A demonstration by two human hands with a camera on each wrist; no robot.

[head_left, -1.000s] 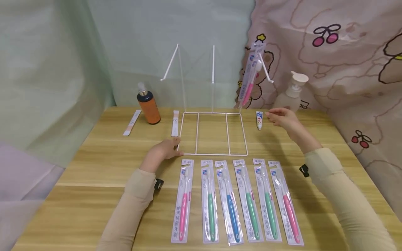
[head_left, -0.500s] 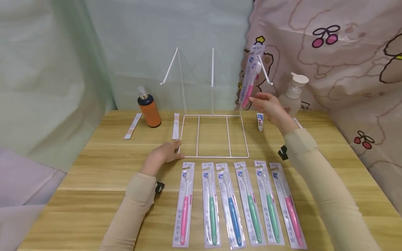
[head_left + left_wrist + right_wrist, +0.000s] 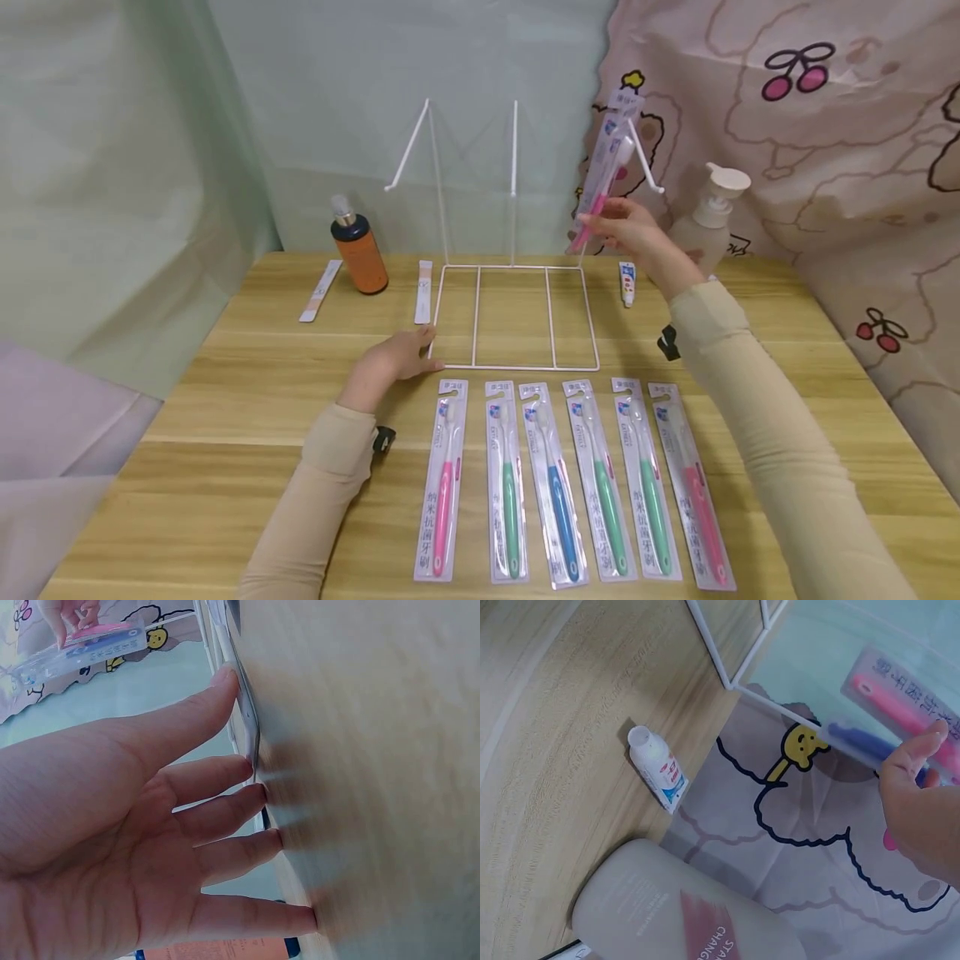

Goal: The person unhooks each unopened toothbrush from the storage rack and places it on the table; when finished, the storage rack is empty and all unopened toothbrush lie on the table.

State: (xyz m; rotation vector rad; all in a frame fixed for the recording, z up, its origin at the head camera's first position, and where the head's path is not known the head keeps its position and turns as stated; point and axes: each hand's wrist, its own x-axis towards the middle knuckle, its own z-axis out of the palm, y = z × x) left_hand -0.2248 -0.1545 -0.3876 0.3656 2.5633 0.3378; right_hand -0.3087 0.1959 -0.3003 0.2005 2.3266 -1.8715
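Observation:
My right hand [image 3: 630, 229] pinches the lower end of a packaged pink toothbrush [image 3: 599, 196], which hangs tilted at the right hook of the white wire rack [image 3: 517, 367]. Behind it, in the right wrist view, shows a packaged blue toothbrush [image 3: 862, 742]. At the rack's front left corner rests my left hand [image 3: 393, 354], thumb at the front bar and fingers spread. Its fingertips meet the wood in the left wrist view. Several packaged toothbrushes lie in a row before the rack, among them a pink one [image 3: 442, 500] and a blue one [image 3: 561, 508].
A small toothpaste tube [image 3: 627, 285] lies right of the rack, with a pale pump bottle [image 3: 701, 233] behind it. Left of the rack stand an orange spray bottle [image 3: 362, 258] and, lying flat, two slim sachets, one [image 3: 423, 292] near the rack. Cloth hangs behind the table.
My right hand has moved left and up from beside the toothpaste tube to the hanging pink toothbrush and taken hold of its lower end. My left hand stays at the rack corner.

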